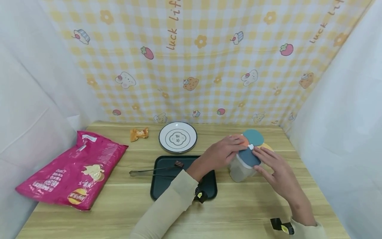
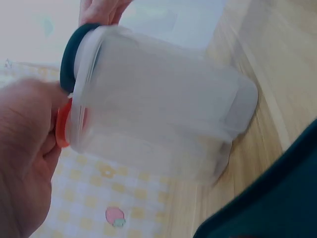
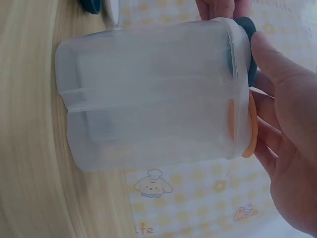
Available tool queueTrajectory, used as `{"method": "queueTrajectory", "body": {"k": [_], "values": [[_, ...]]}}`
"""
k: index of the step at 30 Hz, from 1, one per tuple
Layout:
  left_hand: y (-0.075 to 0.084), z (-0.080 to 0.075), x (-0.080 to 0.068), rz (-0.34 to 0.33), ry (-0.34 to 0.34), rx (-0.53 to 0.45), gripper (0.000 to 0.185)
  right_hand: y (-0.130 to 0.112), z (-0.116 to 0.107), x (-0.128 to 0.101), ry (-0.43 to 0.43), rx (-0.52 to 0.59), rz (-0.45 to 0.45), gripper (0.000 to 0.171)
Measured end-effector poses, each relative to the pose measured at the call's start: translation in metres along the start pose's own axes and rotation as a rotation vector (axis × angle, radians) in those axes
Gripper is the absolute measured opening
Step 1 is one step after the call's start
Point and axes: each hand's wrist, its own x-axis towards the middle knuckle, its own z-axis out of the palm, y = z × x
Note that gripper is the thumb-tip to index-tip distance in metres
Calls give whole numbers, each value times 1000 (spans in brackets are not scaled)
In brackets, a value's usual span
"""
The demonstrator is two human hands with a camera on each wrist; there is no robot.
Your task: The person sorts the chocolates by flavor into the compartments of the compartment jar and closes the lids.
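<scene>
The translucent container (image 1: 241,167) stands upright on the tabletop (image 1: 238,212), just right of the dark tray (image 1: 209,186), and its lid carries several coloured flaps (image 1: 253,136), teal, orange, yellow and dark blue, fanned around a white hub. I see my left hand (image 1: 222,153) reaching in from the tray side, its fingers curled against the orange flap at the rim; the left wrist view shows them (image 2: 29,148) pinching that edge. My right hand (image 1: 276,171) lies over the far side, its fingers fairly straight, touching the dark blue flap and the container's wall without closing round it. The container thus sits between both hands, lid uppermost. Risk, in my judgement: it looks light and empty, so a pull on one flap could tip or slide it toward the tray, since the right hand only rests on it. Farther off lie tongs (image 1: 149,171), a plate (image 1: 177,137), a wrapped snack (image 1: 139,133) and a pink crisp bag (image 1: 74,169).
</scene>
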Motion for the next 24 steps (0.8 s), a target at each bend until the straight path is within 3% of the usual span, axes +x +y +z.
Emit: {"method": "queueTrajectory", "body": {"k": [6,14,24], "values": [[-4,-2,-2,8,-62,-98,53,-1,3,0,70,-32,-43,50],[-4,-1,-1,-27,-45,-40,48,-2,4,3,116,-52,-7,46],[2,4,12,-110,118,-78,29,4,8,12,199,73,60,27]]}}
